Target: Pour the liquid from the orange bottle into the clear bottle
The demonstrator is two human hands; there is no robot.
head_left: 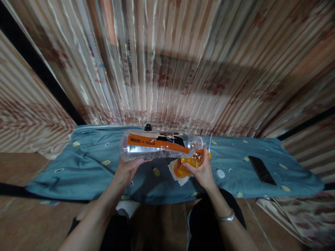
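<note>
My left hand (pixel 130 168) is closed under a large clear plastic bottle (pixel 154 143) with an orange and black label. That bottle lies almost level in the air, its neck pointing right. My right hand (pixel 201 170) is wrapped round a smaller see-through bottle (pixel 183 169) with orange-yellow liquid, tilted with its upper end to the right. The mouth of the clear bottle is close to this upper end; whether they touch I cannot tell. Beneath the orange bottle lies a white scalloped napkin (pixel 181 181). Beyond my right hand, a thin white tube (pixel 210 142) sticks up, its lower part hidden.
A blue-green cloth (pixel 91 174) with yellow prints covers the low surface in front of me. On it lie a round white cap (pixel 220 173) and a dark phone (pixel 262 170) at the right. A black round object (pixel 148 127) stands near the back edge, before a striped curtain (pixel 167 69).
</note>
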